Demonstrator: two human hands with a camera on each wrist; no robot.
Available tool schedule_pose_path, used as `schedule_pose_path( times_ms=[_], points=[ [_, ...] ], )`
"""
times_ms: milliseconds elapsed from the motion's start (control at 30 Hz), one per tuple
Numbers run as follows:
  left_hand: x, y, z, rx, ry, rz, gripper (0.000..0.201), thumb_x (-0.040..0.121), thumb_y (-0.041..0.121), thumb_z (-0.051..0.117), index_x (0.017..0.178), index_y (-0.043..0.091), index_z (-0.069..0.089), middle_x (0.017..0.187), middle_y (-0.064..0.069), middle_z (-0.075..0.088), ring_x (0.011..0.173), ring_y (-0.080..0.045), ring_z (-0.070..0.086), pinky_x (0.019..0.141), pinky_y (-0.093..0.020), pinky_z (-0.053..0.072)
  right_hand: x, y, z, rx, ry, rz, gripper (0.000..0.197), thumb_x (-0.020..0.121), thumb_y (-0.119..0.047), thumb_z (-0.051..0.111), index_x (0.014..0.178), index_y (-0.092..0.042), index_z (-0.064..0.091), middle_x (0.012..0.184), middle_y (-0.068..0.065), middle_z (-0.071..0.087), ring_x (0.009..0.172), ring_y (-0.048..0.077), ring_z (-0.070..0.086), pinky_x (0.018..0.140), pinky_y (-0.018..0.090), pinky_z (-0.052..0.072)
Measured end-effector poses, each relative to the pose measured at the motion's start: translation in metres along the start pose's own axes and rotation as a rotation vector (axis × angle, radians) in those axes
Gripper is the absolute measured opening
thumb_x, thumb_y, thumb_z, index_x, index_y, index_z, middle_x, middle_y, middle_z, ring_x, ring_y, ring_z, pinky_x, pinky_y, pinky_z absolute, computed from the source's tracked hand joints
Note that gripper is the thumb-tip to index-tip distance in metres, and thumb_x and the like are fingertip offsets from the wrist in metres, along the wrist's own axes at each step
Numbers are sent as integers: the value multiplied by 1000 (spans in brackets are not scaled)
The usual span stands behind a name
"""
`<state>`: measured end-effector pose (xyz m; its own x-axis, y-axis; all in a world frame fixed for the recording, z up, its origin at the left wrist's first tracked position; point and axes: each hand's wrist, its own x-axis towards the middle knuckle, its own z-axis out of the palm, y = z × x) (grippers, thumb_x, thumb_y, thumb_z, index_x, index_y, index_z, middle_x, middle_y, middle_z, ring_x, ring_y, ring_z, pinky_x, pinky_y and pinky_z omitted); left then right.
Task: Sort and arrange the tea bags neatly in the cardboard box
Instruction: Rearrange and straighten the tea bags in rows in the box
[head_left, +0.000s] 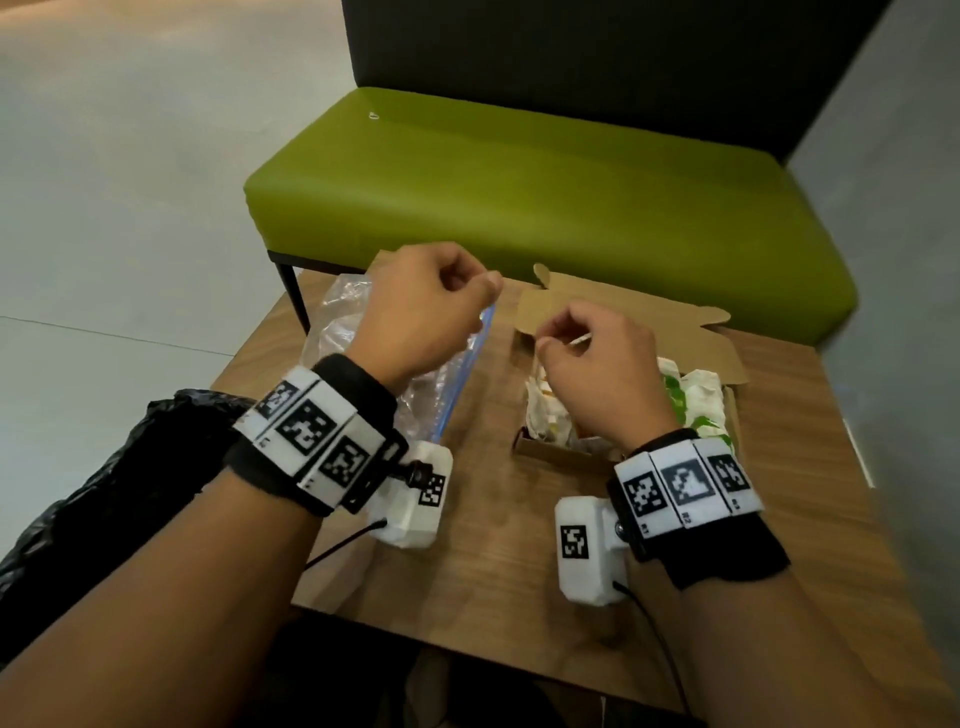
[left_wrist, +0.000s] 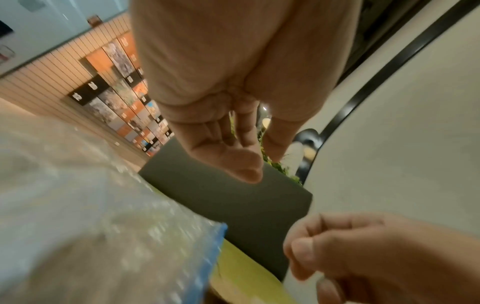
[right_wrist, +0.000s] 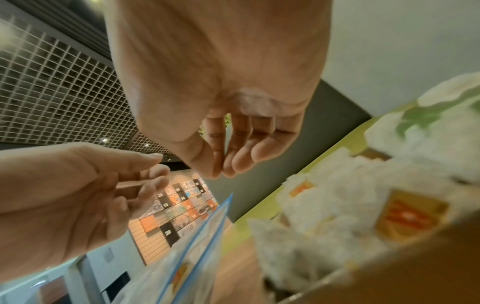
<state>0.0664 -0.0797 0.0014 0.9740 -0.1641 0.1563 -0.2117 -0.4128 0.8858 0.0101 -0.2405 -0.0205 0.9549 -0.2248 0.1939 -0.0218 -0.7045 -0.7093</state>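
1. Two hands hang above the wooden tabletop (head_left: 483, 561): the left hand (head_left: 415, 306) over a clear zip bag (head_left: 441, 395), the right hand (head_left: 592, 358) over the open cardboard box (head_left: 727, 353).
2. Left hand: fingers curled in, thumb tip against the forefinger; whether anything is pinched there I cannot tell.
3. Right hand: thumb and forefinger pressed together on something thin and pale, seemingly a tea-bag string or tag, though it is too small to be sure.
4. Doing this step well, in my judgement, means keeping the pinch light and lowering the piece straight into the box, so the string does not snag on the raised flap or drag neighbouring bags out of line.
5. Cardboard box: flaps folded back, and inside it a loose heap of tea bags (head_left: 550, 415), white wrappers with orange and yellow labels toward the left, green-printed ones (head_left: 691, 400) toward the right. They look jumbled, not yet in neat rows.
6. Zip bag: it lies crumpled just left of the box with its blue seal strip facing the box; the right wrist view shows something orange-printed inside, too blurred to name.
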Motion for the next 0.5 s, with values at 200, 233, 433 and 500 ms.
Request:
schedule_pose_path(
  times_ms=[200, 233, 433, 500],
  points=[
    [14, -47, -62, 361, 254, -105, 25, 89, 36, 63, 102, 15, 65, 97, -3, 67, 90, -22, 62, 75, -32, 45, 5, -23, 30, -70, -235, 40, 9, 87, -29, 77, 79, -24, 74, 79, -13, 68, 77, 1, 60, 68, 19, 46],
    [15, -59, -68, 405, 243, -155, 33, 88, 38, 63, 109, 13, 63, 107, -8, 66, 97, -25, 61, 80, -34, 47, 5, -24, 33, -84, -247, 47, 10, 87, -30, 77, 80, -25, 74, 79, -14, 67, 78, 1, 60, 67, 19, 46],
    [8, -83, -76, 392, -32, -397, 51, 90, 49, 62, 127, 14, 51, 114, 0, 58, 106, -26, 59, 90, -39, 51, 6, -30, 55, -6, -199, 198, 23, 93, -11, 60, 89, -29, 73, 91, -11, 71, 85, 9, 65, 78, 26, 54],
    [8, -79, -74, 437, -64, -357, 38, 94, 41, 60, 120, 14, 54, 107, 0, 57, 102, -22, 56, 76, -30, 43, 6, -36, 62, 10, -167, 155, 19, 91, -11, 66, 87, -27, 75, 87, -11, 70, 78, 3, 62, 74, 16, 49]
  ],
)
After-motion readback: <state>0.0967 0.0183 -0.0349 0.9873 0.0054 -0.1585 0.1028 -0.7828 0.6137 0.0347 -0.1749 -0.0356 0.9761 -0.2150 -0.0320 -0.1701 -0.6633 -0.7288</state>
